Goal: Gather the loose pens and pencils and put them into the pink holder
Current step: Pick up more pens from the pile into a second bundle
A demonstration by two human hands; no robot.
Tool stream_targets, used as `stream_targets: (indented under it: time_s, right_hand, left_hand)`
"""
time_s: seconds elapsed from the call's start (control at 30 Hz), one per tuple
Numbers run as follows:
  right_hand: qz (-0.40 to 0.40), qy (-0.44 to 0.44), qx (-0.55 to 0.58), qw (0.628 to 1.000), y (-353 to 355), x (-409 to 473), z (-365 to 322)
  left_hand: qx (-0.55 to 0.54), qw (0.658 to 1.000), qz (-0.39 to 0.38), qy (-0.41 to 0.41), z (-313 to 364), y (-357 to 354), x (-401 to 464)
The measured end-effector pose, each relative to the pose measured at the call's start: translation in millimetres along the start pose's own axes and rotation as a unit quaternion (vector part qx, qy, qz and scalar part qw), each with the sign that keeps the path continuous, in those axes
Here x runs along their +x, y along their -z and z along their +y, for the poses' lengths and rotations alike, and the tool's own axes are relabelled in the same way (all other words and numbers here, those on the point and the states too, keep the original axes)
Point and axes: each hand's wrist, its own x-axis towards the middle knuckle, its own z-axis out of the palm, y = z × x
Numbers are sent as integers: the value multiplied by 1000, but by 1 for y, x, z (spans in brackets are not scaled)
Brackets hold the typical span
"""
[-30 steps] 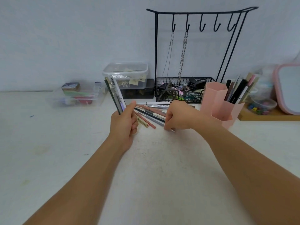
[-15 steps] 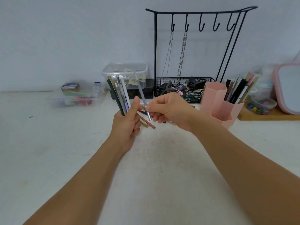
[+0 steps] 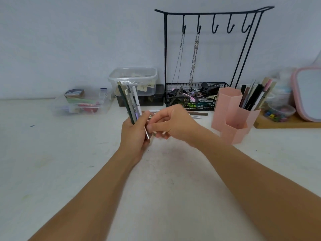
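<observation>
Hands are meeting above a white table: the left hand is gripping an upright bundle of pens (light, stiff, slippery; best held mid-shaft), the right hand is pinching a silver pen into it. The pink holder is standing just right.

A bundle of pens and pencils stands near upright, several loose pens lie flat further back, and the pink hexagonal holder stands upright at right, already holding pens.
</observation>
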Motion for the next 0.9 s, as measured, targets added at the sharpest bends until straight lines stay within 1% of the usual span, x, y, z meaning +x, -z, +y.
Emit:
stream_targets:
  time_s: [0.07, 0.1, 0.13, 0.2, 0.3, 0.47, 0.63, 0.7, 0.8, 0.9]
  right_hand:
    - [45, -10, -106, 993, 24, 3, -1]
    - [63, -14, -176, 982, 36, 4, 0]
    - [71, -24, -237, 969, 46, 5, 2]
    - [67, -54, -305, 948, 57, 6, 7]
    - [48, -84, -349, 932, 59, 8, 12]
    - [38, -90, -379, 920, 53, 10, 14]
    - [21, -99, -370, 924, 53, 10, 14]
    - [11, -100, -335, 937, 58, 7, 11]
    - [4, -109, -195, 975, 62, 2, 3]
    - [-4, -97, -37, 995, 53, 1, -3]
  left_hand:
    - [5, 1000, 4, -3, 2, 0, 0]
    - [-1, 1000, 6, -1, 2, 0, 0]
    - [-10, 1000, 9, 5, 2, 1, 0]
    - [-31, 999, 8, 16, 4, 2, 0]
    - [-55, 998, -1, 27, 5, 2, -2]
    - [-61, 997, 2, 50, 6, 3, 0]
    - [-43, 998, -3, 50, 6, 2, 0]
    - [-41, 998, -1, 52, 6, 3, 0]
    - [-44, 998, -6, 50, 6, 2, -1]
    - [-43, 998, -14, 43, 6, 2, -1]
